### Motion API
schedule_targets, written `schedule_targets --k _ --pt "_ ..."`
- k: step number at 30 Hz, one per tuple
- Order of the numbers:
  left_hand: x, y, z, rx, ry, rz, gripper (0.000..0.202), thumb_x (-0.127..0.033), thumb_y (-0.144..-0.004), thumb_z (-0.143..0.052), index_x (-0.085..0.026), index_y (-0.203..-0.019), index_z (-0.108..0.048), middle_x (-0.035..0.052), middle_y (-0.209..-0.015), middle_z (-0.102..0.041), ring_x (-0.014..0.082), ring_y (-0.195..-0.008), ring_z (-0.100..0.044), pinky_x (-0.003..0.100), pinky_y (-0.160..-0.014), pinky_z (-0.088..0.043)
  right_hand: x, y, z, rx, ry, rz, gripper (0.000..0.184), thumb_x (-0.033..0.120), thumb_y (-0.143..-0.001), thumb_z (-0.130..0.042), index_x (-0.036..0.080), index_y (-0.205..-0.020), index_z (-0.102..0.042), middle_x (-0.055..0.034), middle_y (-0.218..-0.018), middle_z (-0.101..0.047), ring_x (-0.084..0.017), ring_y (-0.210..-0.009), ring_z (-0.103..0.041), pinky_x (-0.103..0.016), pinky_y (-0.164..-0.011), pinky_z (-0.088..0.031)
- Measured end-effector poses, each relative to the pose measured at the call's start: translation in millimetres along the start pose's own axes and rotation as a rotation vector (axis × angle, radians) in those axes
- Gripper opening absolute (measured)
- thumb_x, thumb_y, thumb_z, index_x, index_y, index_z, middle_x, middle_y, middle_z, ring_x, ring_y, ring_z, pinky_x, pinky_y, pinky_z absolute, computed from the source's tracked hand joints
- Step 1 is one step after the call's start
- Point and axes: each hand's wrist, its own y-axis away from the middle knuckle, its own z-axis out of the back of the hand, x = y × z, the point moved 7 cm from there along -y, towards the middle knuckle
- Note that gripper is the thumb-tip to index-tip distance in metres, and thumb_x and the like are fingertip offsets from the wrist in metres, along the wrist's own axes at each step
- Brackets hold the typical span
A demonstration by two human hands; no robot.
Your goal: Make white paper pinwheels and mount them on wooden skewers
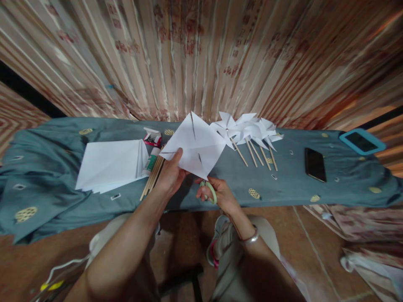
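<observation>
"What's largest around the hands?"
"The pleated curtain (176, 75) beyond them; the teal pineapple-print cloth (289, 186) beneath them; the white paper stack (108, 165), left of the left hand (171, 176); the paper pinwheels (247, 130), ahead and right of the right hand (222, 193)."
"And that left hand?"
"Pinching a slit white paper square (185, 149), thumb on top; the square extends just ahead of it."
"Smaller things?"
"Wooden sticks (153, 178) just beside the left hand; a smartphone (315, 164) well right of the right hand; green-handled scissors (213, 193), gripped in the right hand at the square's near corner; a glue stick (153, 161), left of the left hand; an open red box (153, 137), farther ahead."
</observation>
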Motion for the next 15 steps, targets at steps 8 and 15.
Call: schedule_targets --k 8,15 --pt "0.9 -0.8 -0.5 0.014 -0.01 -0.056 0.027 -0.014 -0.09 -0.057 -0.017 -0.117 -0.063 0.0019 -0.089 -0.075 0.0124 -0.07 -0.069 0.028 -0.081 -0.057 3.3 -0.6 -0.6 -0.015 0.014 -0.001 0.051 0.06 -0.062 -0.079 0.016 -0.084 -0.067 -0.0007 -0.059 -0.067 -0.009 -0.049 -0.054 -0.019 -0.046 -0.038" --pt "3.2 -3.2 1.9 0.008 -0.018 -0.055 0.029 -0.018 -0.089 -0.06 -0.018 -0.118 -0.063 0.0028 -0.089 -0.075 0.0143 -0.071 -0.07 0.029 -0.079 -0.058 3.1 -1.4 0.0 -0.051 -0.013 -0.015 0.048 0.056 -0.057 -0.082 0.017 -0.079 -0.066 0.0006 -0.055 -0.066 -0.009 -0.047 -0.052 -0.019 -0.044 -0.038"
